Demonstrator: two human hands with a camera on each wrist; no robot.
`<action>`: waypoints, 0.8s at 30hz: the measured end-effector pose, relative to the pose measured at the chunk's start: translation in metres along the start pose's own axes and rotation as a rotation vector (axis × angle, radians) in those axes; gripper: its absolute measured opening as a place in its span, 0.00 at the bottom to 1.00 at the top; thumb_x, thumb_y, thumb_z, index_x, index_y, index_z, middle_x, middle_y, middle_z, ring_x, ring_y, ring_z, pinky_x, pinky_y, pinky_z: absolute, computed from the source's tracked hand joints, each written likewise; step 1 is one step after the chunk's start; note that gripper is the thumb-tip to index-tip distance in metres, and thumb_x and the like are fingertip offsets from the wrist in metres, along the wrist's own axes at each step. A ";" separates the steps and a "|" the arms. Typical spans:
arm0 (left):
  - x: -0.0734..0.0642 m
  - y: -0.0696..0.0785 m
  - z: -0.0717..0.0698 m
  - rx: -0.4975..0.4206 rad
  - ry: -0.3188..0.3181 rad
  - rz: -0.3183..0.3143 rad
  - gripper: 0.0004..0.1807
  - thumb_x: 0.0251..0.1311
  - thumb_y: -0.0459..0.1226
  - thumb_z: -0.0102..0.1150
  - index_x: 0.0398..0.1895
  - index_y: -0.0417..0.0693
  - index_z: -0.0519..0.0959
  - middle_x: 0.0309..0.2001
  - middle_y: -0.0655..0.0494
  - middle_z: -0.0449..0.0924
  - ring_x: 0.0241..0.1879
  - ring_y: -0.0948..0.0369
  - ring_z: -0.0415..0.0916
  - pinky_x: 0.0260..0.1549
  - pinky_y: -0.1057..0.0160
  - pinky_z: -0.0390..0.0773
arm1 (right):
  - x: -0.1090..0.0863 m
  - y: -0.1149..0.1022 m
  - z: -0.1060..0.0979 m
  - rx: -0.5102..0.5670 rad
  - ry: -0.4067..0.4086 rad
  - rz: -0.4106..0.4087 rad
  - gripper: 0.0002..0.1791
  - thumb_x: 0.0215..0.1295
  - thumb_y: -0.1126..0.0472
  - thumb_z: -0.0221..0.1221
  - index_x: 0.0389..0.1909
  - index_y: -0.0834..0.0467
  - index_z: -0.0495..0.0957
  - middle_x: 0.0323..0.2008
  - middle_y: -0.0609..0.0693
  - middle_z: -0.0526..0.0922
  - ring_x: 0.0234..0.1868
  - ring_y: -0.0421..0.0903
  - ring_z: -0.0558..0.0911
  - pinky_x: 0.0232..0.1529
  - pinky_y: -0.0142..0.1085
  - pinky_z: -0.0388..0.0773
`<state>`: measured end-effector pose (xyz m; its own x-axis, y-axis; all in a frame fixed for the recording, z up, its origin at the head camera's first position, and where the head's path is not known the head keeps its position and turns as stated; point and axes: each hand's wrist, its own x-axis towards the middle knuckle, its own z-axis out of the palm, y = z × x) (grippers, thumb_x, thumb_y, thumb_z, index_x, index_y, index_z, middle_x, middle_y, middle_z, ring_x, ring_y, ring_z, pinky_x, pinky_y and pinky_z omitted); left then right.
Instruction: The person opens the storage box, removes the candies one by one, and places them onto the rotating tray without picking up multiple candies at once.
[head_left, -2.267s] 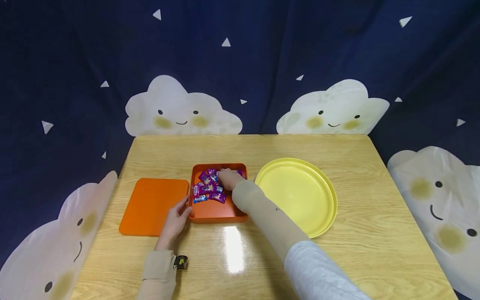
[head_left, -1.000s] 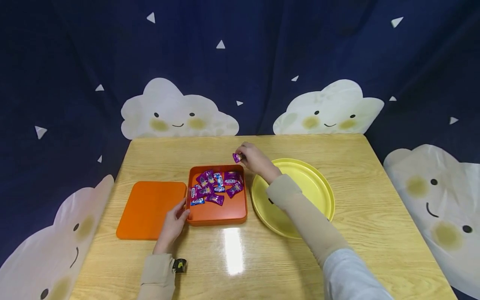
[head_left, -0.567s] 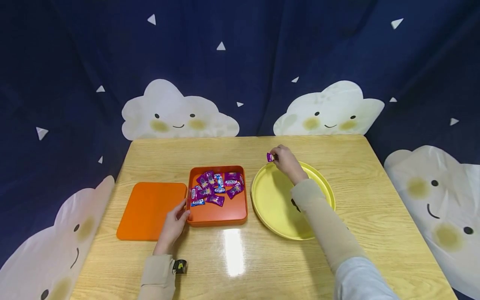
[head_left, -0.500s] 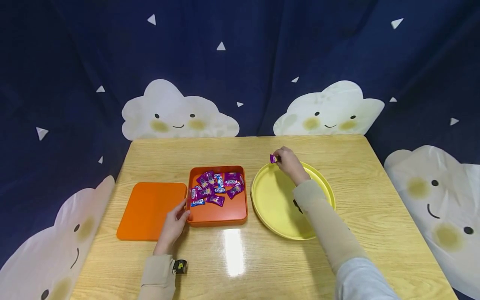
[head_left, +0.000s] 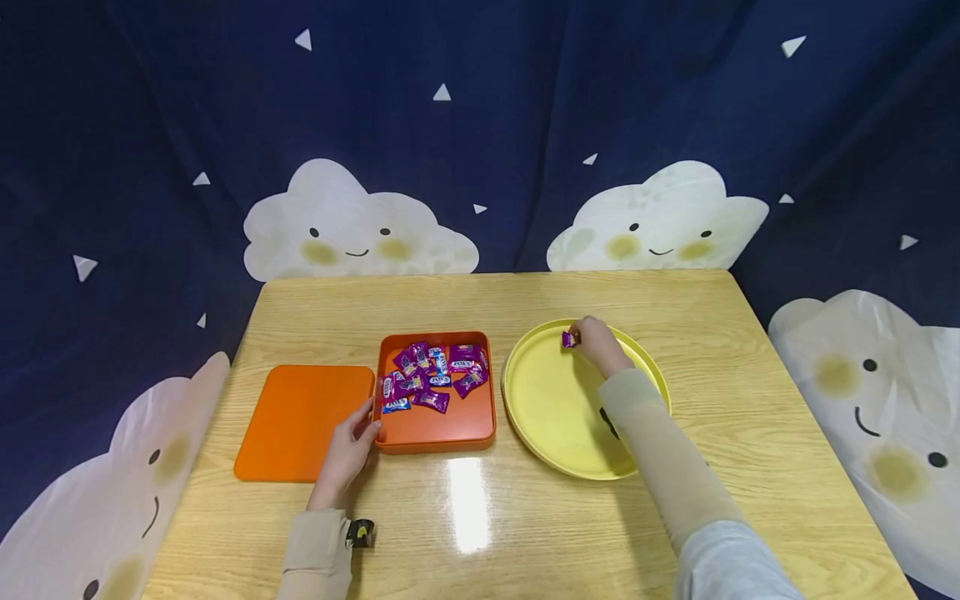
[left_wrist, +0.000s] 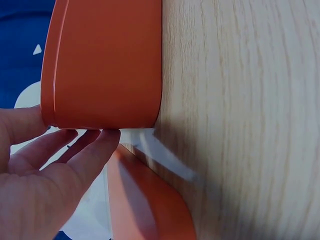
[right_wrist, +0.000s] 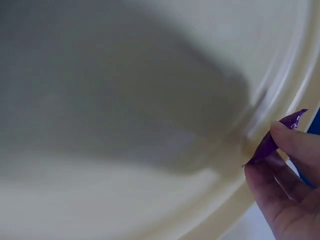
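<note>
My right hand (head_left: 602, 346) pinches a small purple-wrapped candy (head_left: 570, 339) between thumb and fingers, over the far side of a round yellow plate (head_left: 543, 404). In the right wrist view, the purple wrapper (right_wrist: 267, 146) shows above the plate's raised rim (right_wrist: 212, 217). My left hand (head_left: 347, 450) rests its fairly straight fingers against the left wall of a shallow orange-red box (head_left: 435, 428); the left wrist view shows the fingertips (left_wrist: 109, 137) touching that wall. Inside the box lie several purple and blue wrapped candies (head_left: 431, 400), mostly toward the back.
A flat bright-orange square lid (head_left: 300, 417) lies on the wooden table (head_left: 420, 517) just left of the box, partly beside my left hand. Behind the table hangs a dark blue curtain (head_left: 517, 108) with white clouds.
My right hand has taken a purple-wrapped candy out of the box, carried it rightward and lowered it toward the yellow plate. My left hand has stayed at the box's side.
</note>
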<state>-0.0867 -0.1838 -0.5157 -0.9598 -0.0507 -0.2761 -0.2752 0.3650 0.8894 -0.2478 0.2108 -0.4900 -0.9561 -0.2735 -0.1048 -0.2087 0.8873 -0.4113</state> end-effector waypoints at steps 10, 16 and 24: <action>0.000 0.001 -0.001 -0.001 0.004 0.006 0.27 0.66 0.32 0.45 0.68 0.38 0.56 0.64 0.37 0.59 0.61 0.43 0.61 0.61 0.48 0.58 | -0.001 0.012 0.008 -0.010 -0.077 0.047 0.14 0.47 0.77 0.56 0.38 0.73 0.78 0.35 0.64 0.81 0.38 0.58 0.78 0.46 0.47 0.75; 0.000 0.001 -0.001 0.001 0.009 0.008 0.27 0.66 0.32 0.45 0.67 0.37 0.57 0.64 0.36 0.59 0.60 0.43 0.62 0.61 0.48 0.59 | -0.003 0.011 0.010 -0.011 -0.052 0.038 0.16 0.46 0.77 0.56 0.40 0.73 0.78 0.36 0.65 0.81 0.39 0.59 0.79 0.48 0.48 0.74; 0.000 0.000 -0.001 0.013 0.011 0.012 0.27 0.66 0.32 0.46 0.67 0.37 0.57 0.63 0.36 0.61 0.59 0.43 0.64 0.60 0.48 0.60 | -0.004 0.013 0.011 -0.015 -0.024 0.021 0.14 0.46 0.76 0.57 0.38 0.73 0.78 0.33 0.64 0.81 0.35 0.57 0.79 0.44 0.48 0.75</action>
<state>-0.0867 -0.1842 -0.5151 -0.9637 -0.0561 -0.2610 -0.2625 0.3782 0.8877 -0.2448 0.2195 -0.5047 -0.9552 -0.2632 -0.1352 -0.1916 0.8984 -0.3951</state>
